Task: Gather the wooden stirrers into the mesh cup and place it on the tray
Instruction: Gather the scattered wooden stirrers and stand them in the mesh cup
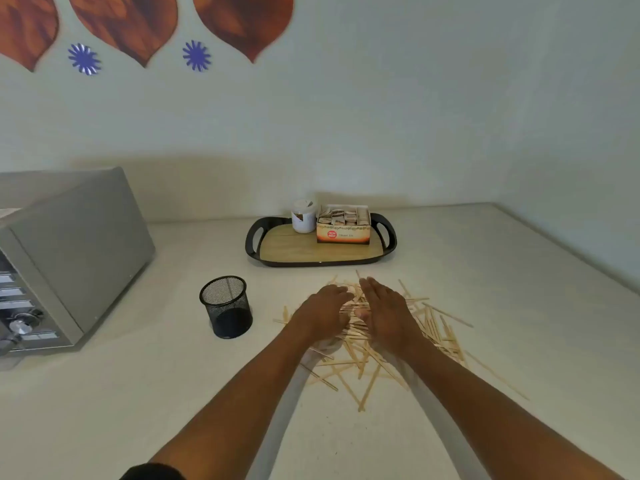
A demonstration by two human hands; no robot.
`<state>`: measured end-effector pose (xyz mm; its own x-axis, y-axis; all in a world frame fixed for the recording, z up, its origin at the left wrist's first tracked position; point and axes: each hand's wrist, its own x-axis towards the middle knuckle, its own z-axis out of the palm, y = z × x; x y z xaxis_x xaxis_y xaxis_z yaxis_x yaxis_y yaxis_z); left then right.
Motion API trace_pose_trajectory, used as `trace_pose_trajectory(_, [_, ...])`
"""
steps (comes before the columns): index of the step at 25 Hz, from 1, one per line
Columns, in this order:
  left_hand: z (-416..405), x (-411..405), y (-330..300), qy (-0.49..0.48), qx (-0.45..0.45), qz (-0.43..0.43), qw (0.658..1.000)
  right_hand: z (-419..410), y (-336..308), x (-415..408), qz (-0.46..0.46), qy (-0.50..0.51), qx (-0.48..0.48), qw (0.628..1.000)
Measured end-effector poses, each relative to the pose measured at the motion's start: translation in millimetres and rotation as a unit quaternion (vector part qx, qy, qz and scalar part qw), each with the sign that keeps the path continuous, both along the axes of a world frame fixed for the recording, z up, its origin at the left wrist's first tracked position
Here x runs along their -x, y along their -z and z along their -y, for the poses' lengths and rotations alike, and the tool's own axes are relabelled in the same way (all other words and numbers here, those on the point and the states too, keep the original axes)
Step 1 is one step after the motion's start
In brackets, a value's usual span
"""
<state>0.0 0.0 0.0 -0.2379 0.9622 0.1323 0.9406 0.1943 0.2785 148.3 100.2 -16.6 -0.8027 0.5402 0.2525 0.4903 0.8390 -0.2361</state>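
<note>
Grey metal appliance (65, 258): boxy, smooth-sided, at the left edge of the counter (145, 393), control knobs on its near face.

Mesh cup (227, 306): black wire mesh, cylindrical, solid dark base, upright and empty, on the pale matte counter between the appliance and the hands, apart from both.

Left hand (323, 310): forearm extended from the near edge, palm down, fingers together and slightly curled over the left part of the pile, resting on sticks; loosely cupped, not closed around any.

Wooden stirrers (433, 327): thin flat pale sticks, scattered in a crisscross heap at the counter's middle, spreading right of and nearer than the hands; several lie singly toward the right edge.

Right hand (386, 308): palm turned inward and down, fingers straight and together, set on the pile just beside the left hand; spread flat, gripping nothing visible.

Tray (252, 242): oval, glossy black rim with cut-out handles, wood-grain floor, near the counter's far edge, beyond the pile.

White jar (304, 216): round, on the tray's far part.

Cardboard tea box (343, 225): open-topped, packets inside, touching the jar's right side.
</note>
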Motion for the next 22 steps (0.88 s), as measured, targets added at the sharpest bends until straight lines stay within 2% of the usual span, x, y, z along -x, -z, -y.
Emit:
trace_pose_trajectory(3, [-2,6,-5,0.02,0.029,-0.03,0.999,-8,3,0,0.039,-0.028,-0.013,0.999])
trace_pose_trajectory(5, [-3,11,-8,0.021,0.056,-0.032,0.998,-11,1,0,0.068,-0.046,0.013,0.997])
trace_pose_trajectory(9, [-1,17,-2,0.02,0.104,-0.023,0.994,-14,10,0,0.061,-0.081,0.018,0.995])
trace_pose_trajectory(18, [-5,25,0,-0.02,0.079,0.011,0.997,-28,7,1,0.098,-0.08,-0.001,0.992])
trace_pose_trajectory(22, [-10,20,1,-0.019,0.083,-0.032,0.996,-30,2,9,0.126,-0.063,-0.022,0.99])
